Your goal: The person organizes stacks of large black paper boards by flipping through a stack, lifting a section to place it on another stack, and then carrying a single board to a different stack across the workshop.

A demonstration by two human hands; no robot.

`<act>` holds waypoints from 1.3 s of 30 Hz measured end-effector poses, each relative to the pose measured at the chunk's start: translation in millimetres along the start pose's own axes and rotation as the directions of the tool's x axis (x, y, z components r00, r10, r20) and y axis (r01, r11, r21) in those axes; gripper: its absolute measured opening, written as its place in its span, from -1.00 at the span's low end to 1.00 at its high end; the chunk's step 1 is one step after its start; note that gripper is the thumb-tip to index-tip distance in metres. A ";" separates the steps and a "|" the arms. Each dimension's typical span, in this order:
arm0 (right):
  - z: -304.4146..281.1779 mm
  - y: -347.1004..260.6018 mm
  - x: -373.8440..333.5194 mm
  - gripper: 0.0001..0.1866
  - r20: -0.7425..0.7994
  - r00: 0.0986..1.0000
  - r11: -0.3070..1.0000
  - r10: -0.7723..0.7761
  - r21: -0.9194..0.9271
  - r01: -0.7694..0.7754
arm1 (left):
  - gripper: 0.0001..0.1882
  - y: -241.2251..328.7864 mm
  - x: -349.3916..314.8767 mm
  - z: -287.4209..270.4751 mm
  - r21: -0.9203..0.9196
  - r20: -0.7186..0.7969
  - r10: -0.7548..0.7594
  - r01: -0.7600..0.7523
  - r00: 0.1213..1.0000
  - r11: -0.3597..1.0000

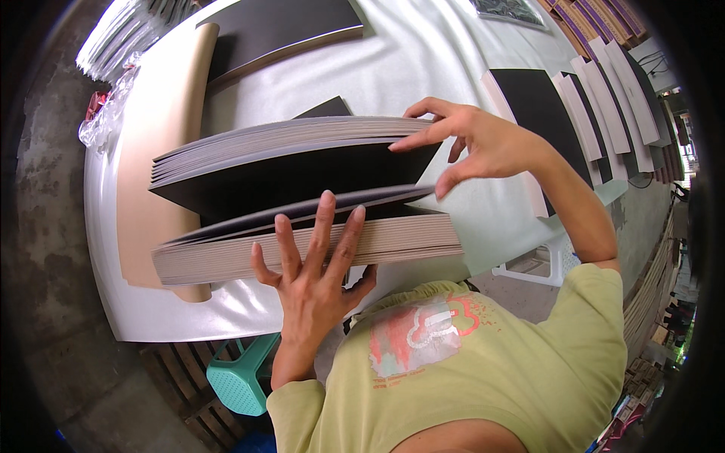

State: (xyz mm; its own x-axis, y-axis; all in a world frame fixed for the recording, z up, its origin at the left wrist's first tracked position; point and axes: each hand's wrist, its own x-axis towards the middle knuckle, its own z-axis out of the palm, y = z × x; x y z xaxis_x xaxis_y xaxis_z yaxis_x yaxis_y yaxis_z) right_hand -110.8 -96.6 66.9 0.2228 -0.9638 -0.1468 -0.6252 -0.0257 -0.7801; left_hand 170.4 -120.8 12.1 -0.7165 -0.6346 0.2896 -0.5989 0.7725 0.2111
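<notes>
Below centre, the spread-fingered left hand (311, 273) should be steadying lower boards (411, 240); right of centre, the splayed right hand (487, 140) is touching upper boards (287, 134).

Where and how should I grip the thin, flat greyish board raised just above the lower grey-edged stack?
Probably pinch the thin board at its right corner, coming from the right, thumb below, fingers above: that end stands off the lower stack, leaving a gap. The left hand spreads across the near edge; the right hand's thumb is by that corner.
</notes>
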 end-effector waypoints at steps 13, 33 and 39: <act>9.4 -7.8 -5.0 -0.46 -0.046 0.998 0.994 0.037 -0.100 -0.042 | -0.27 -5.7 -4.0 6.2 0.046 -0.051 0.098 -0.095 0.994 0.994; 13.6 10.0 0.8 -0.65 -0.027 1.000 0.996 -0.007 -0.089 0.005 | -0.29 -10.3 -6.3 9.7 0.120 -0.095 0.165 -0.153 0.982 0.981; 9.2 -9.5 -3.6 -0.32 -0.010 1.000 0.993 0.004 -0.122 -0.005 | -0.35 -8.8 -7.6 1.9 0.070 -0.033 0.121 -0.119 0.992 0.990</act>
State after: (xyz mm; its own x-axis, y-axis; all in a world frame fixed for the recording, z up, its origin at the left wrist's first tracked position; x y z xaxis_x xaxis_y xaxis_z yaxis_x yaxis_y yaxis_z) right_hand -98.8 -90.5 69.2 0.2128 -0.9664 -0.1439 -0.7129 -0.0529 -0.6993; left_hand 180.4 -122.8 6.3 -0.7718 -0.5350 0.3438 -0.5329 0.8391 0.1095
